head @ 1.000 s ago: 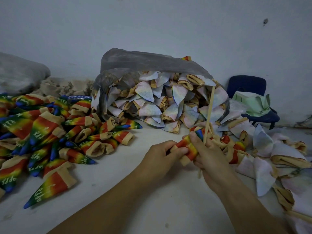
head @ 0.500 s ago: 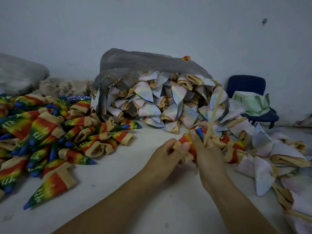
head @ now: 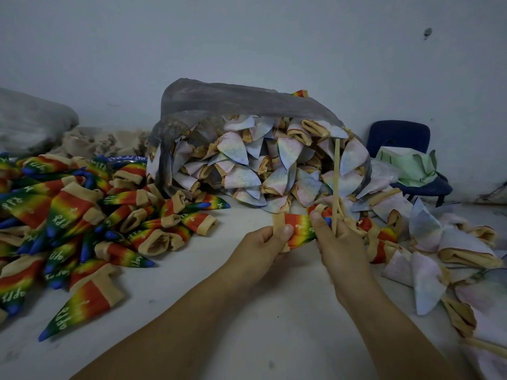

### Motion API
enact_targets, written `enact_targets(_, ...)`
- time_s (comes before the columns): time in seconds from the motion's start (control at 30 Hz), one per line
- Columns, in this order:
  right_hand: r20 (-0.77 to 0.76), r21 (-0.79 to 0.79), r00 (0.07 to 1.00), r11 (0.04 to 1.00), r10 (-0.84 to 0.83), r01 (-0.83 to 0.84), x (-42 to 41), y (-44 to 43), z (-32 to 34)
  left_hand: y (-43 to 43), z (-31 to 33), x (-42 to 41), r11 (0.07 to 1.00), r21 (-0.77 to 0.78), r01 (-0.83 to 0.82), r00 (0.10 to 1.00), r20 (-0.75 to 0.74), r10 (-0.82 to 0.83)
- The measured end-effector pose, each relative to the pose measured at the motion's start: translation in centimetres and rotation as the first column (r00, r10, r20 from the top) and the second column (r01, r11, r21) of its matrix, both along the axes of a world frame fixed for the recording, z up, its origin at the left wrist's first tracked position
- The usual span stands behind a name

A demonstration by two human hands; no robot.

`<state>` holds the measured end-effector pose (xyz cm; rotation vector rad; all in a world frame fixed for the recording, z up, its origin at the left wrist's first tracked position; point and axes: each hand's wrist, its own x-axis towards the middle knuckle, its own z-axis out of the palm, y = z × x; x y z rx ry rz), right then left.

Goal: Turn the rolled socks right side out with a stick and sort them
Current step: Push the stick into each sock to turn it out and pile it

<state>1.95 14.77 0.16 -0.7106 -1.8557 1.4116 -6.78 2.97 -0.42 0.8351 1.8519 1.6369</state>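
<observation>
Head view: the left-hand grip (head: 260, 242) is clenched on the tan cuff of a rainbow sock (head: 299, 229). The sock spans across to the right-hand grip (head: 343, 242), which pinches its blue toe end and also clasps the stick (head: 336, 174) standing upright above it. Judged step: the sock is turned right side out and coming off the stick. The next move calls for releasing it onto the rainbow pile (head: 68, 215) well left of the left-hand grip, then taking a pale rolled sock from the bag (head: 219, 105) beyond both grips.

left hand (head: 260, 250) | right hand (head: 343, 245) — both hands bare | forearms (head: 192, 325) bare to the frame edge
</observation>
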Motion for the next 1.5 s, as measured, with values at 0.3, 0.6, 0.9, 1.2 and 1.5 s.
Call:
enact_targets(0.3, -0.012, -0.071, 1.0, 0.997, -0.003, 0.002, 0.1, 0.0, 0.5, -0.1, -0.5, -0.1, 0.979, 0.167, 0.121, 0.951, 0.262, -0.163)
enact_targets(0.6, 0.039, 0.018, 0.998, 0.998, 0.057, -0.058, 0.1, 0.3, 0.0, -0.1, -0.4, -0.1, 0.97, 0.244, 0.023, 0.93, 0.351, -0.111)
enact_targets(0.9, 0.066, 0.022, 0.982, 0.983, 0.179, -0.18, 0.5, -0.6, 0.6, -0.3, -0.8, -0.8, 0.979, 0.201, 0.043, 0.966, 0.242, -0.092)
enact_targets(1.2, 0.105, 0.146, 0.947, 0.938, 0.303, -0.316, 0.4, -1.4, 0.5, -0.5, -1.0, -1.7, 0.949, 0.314, -0.031, 0.935, 0.344, -0.083)
enact_targets(1.5, 0.236, 0.598, 0.97, 0.795, -0.058, -0.098, 0.1, -1.1, 0.1, 0.3, -1.1, -1.1, 0.938, 0.249, -0.243, 0.944, -0.161, 0.287)
